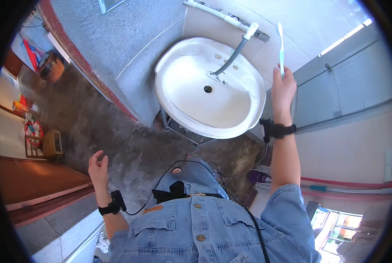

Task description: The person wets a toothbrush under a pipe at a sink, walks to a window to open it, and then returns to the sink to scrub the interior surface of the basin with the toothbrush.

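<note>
My right hand (284, 90) is raised beside the right rim of a white sink (191, 118), its fingers closed round the lower end of a toothbrush (281, 48). The toothbrush is white and pale green and points upward, with its head at the top. On the other side, my left hand (99, 168) hangs low over the floor, well apart from the sink, with its fingers loosely bent, apart and holding nothing. A grey hose (231, 57) runs from a white wall pipe (224, 17) down into the basin, near the dark drain hole (208, 89).
A grey door (332, 87) with a knob stands to the right of the sink. A rough wall (130, 39) with a reddish edge borders it on the left. Cables (161, 179) run from both wrist straps. Farther left are a wooden stool (52, 143) and a round dark pot (51, 68).
</note>
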Tool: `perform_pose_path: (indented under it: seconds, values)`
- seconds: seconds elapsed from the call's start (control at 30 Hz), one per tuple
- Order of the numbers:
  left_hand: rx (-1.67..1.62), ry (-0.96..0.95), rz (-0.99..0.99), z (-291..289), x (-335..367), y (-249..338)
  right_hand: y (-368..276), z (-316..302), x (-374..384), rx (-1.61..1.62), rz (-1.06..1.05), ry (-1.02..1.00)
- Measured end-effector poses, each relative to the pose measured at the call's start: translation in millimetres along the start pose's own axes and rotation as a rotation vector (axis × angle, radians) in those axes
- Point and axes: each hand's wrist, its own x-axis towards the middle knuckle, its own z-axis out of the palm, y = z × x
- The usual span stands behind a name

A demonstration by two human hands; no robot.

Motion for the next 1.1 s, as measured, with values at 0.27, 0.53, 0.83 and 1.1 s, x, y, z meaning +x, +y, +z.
perform_pose_path:
  seconds: [0.27, 0.53, 0.83, 1.1]
  values:
    - [0.055, -0.014, 0.065, 53, 49, 54, -2, 96, 113, 0.094, 0.045, 0.036]
    - [0.030, 0.201, 0.101, 77, 110, 100, 22, 145, 150, -0.116, -0.061, -0.103]
    - [-0.137, 0.505, 0.182, 68, 206, 122, 62, 145, 160, 0.173, -0.067, -0.139]
    - [-0.399, 0.778, 0.295, 69, 260, 181, 56, 146, 103, 0.378, 0.206, 0.160]
